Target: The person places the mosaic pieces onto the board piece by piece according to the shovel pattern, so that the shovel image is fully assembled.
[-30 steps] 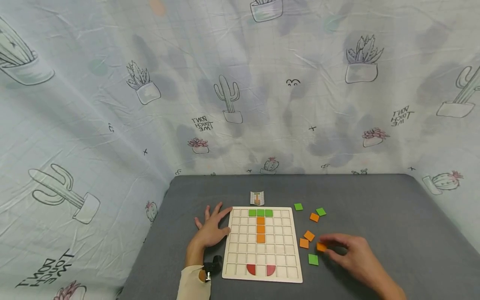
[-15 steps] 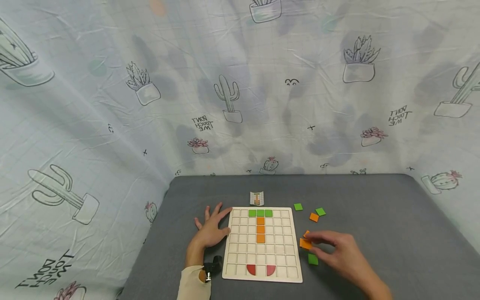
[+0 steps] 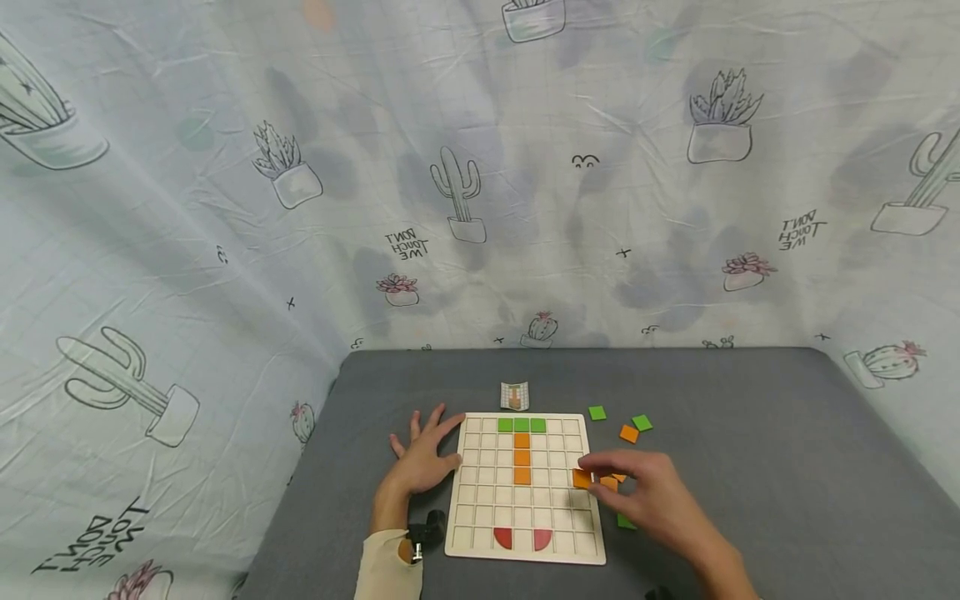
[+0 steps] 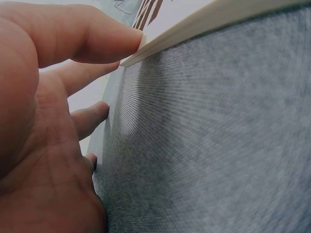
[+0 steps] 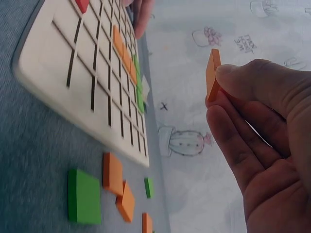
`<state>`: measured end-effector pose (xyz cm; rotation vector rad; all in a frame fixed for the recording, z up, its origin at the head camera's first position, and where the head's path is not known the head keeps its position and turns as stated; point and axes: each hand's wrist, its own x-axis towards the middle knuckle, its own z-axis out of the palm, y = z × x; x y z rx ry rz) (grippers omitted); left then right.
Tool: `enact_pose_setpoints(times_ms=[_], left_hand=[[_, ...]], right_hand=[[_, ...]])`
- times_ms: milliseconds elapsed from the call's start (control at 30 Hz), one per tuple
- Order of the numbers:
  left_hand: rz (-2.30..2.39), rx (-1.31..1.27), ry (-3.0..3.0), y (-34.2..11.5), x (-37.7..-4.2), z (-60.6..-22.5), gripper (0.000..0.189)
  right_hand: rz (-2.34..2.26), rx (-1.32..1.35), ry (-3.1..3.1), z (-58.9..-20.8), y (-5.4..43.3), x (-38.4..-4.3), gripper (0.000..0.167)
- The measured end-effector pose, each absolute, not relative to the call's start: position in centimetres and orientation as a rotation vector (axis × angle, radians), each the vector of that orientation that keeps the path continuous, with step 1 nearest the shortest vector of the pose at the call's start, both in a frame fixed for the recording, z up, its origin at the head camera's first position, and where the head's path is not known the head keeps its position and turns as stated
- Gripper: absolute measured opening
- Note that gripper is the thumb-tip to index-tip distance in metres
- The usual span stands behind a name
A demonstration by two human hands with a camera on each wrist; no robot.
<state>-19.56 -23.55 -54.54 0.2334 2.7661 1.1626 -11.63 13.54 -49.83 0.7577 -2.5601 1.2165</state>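
Note:
A pale wooden grid board (image 3: 483,497) lies on the dark grey table. In its top row sit green square tiles (image 3: 522,425), with a column of orange square tiles (image 3: 522,457) below them. Two red quarter-round tiles (image 3: 503,538) are in the bottom row. My right hand (image 3: 637,487) pinches an orange square tile (image 5: 212,75) between thumb and fingers, raised over the board's right edge. My left hand (image 3: 422,462) rests at the board's left side, fingers spread; in the left wrist view its thumb (image 4: 112,41) touches the board's edge.
Right of the board lie loose orange tiles (image 5: 112,174) and green tiles (image 5: 85,196), partly hidden by the right hand in the head view. A small pattern card (image 3: 514,396) lies behind the board. Printed cloth (image 3: 525,208) hangs behind the table (image 3: 750,433).
My right hand has carried the orange tile leftward from the loose tiles to above the board's right edge. The left hand has stayed where it was.

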Motion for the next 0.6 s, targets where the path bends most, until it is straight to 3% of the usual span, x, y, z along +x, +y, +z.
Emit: enact_pose_setpoints(times_ms=[600], left_hand=[[1.172, 0.233, 2.753, -23.6, -19.5, -54.5, 0.071]], right_hand=[[1.269, 0.895, -2.529, -50.1, 9.9, -13.4, 0.033]])
